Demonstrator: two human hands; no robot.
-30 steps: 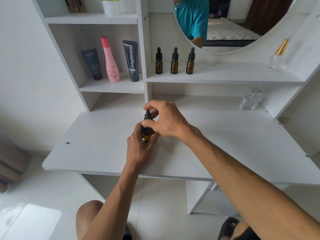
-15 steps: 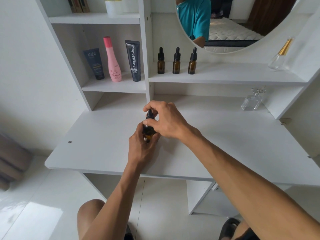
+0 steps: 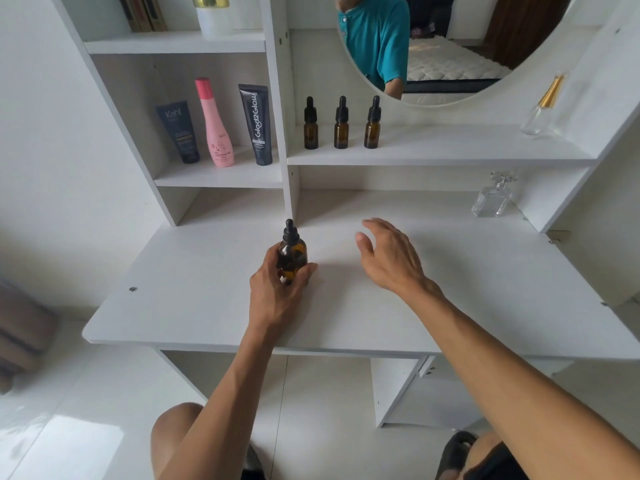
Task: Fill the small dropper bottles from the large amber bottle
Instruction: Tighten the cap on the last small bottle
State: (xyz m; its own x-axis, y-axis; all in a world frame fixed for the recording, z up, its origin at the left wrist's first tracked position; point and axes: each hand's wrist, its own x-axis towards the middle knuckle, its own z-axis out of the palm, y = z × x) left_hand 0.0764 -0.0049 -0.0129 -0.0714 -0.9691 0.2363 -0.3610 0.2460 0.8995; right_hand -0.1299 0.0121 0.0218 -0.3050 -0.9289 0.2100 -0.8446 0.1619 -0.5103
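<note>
The large amber bottle (image 3: 292,252) with its black dropper cap stands upright on the white desk (image 3: 194,306), near the middle. My left hand (image 3: 277,292) grips its lower body from the near side. My right hand (image 3: 389,259) hovers to the right of the bottle, fingers spread, holding nothing. Three small amber dropper bottles (image 3: 341,124) with black caps stand in a row on the shelf (image 3: 450,150) above the desk, under the mirror.
On the left shelf stand a dark tube (image 3: 179,133), a pink bottle (image 3: 214,126) and a black tube (image 3: 258,124). A clear glass perfume bottle (image 3: 493,197) sits at the desk's back right; another (image 3: 542,107) stands on the upper shelf's right end. A round mirror (image 3: 450,46) hangs above.
My right hand has let go of the dropper cap and moved away to the right, fingers spreading. My left hand still holds the large bottle on the desk.
</note>
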